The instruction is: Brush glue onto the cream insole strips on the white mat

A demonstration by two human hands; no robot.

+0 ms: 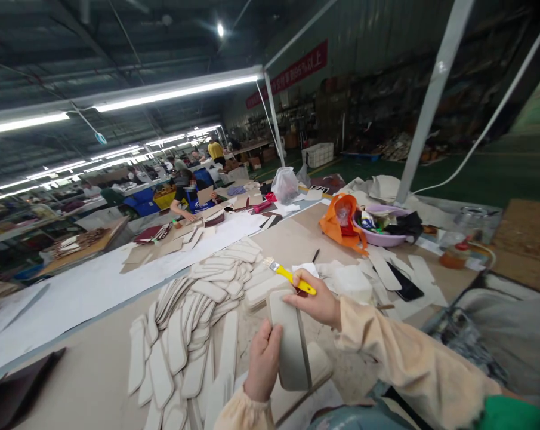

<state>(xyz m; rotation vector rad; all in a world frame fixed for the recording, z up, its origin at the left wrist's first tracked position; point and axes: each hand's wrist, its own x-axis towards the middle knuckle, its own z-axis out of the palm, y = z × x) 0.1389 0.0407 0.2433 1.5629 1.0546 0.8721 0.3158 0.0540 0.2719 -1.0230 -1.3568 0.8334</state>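
Left hand (263, 361) clamped on pad (290, 340), near table edge; right hand (317, 301) fingers closed round brush (292, 278). Keep pad flat, strokes even.

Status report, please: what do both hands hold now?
Left hand grips beige oblong piece. Right hand holds yellow-handled brush, fingers also on the piece's top. Rows of similar pieces spread beside, on table.

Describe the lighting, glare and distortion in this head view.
Head view: ceiling light tubes blow out to white glare; wide lens bends the table edge and tilts the scene; hands, left and right, are sharp, evenly lit; the far right background is dark.
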